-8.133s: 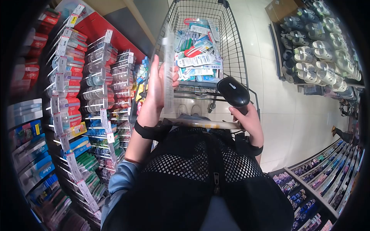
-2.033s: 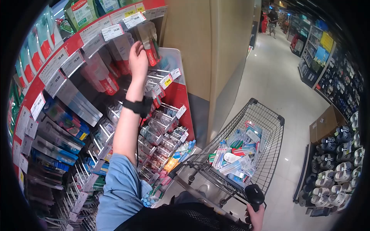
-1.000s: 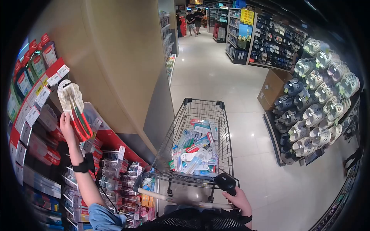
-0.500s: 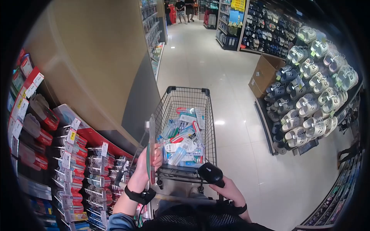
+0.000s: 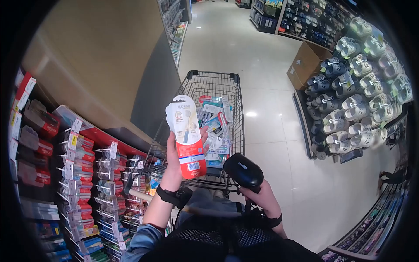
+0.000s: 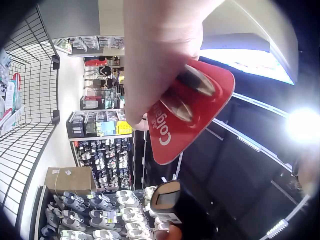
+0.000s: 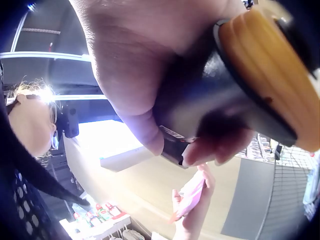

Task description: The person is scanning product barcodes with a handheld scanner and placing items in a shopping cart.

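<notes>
In the head view my left hand (image 5: 173, 153) holds up a carded toothbrush pack (image 5: 187, 131), its printed back and barcode turned upward and the fingers showing at its right edge. The left wrist view catches the front of the pack (image 6: 172, 132), red with Colgate lettering and two brush handles under clear plastic. My right hand (image 5: 264, 198) grips the handle of a black handheld barcode scanner (image 5: 242, 170), right of the pack and a little lower. From the right wrist, thumb and fingers curl round the scanner (image 7: 195, 112), which has an orange band at its head.
Beneath the pack stands a wire shopping cart (image 5: 235, 77) with several toothbrush packs (image 5: 214, 115) inside. Left are hooks of packs (image 5: 80, 172) and a beige pillar (image 5: 109, 56). A clog rack (image 5: 355, 107) and a cardboard box (image 5: 305, 63) stand right of the aisle floor (image 5: 270, 153).
My left hand took the pack from the shelf, brought it over the cart and turned its back upward. The right hand still holds the scanner, now closer to the pack.
</notes>
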{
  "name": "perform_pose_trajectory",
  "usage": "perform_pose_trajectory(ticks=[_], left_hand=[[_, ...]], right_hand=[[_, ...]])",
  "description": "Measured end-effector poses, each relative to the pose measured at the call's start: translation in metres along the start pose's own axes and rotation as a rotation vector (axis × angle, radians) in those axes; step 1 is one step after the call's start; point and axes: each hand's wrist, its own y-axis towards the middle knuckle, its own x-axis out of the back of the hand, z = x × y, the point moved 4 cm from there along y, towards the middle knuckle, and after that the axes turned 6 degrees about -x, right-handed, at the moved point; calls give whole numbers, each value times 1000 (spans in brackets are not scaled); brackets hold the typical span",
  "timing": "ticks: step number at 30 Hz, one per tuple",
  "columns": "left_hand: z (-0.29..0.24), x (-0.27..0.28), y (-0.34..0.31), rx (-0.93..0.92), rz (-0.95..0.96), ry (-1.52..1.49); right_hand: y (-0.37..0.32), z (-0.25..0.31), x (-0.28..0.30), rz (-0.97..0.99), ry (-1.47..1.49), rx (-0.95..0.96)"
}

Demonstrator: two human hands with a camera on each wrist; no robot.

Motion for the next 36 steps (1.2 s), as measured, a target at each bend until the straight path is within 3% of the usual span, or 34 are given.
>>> perform_pose_trajectory(ticks=[4, 5, 8, 12, 15, 23, 28, 30, 36], left_hand=[[-4, 14, 14, -32, -8, 15], [-6, 15, 13, -114, -59, 187], [-3, 21, 17, -67, -47, 35], [-4, 2, 16, -123, -48, 117], [-4, 5, 16, -83, -2, 102], [-4, 11, 19, -56, 201, 154], [-1, 8, 16, -43, 149, 182], [0, 9, 15, -59, 146, 223], [10, 27, 19, -90, 60, 366]], right_hand=[[5, 7, -5, 57, -52, 62], [4, 9, -6, 50, -98, 87], [4, 4, -9, 38, -132, 14], [4, 5, -10, 55, -147, 40], [3, 5, -9, 47, -130, -34], [9, -1, -7, 31, -162, 39], [7, -5, -9, 62, -215, -91], [5, 0, -13, 65, -219, 96], [2, -5, -20, 58, -259, 0]])
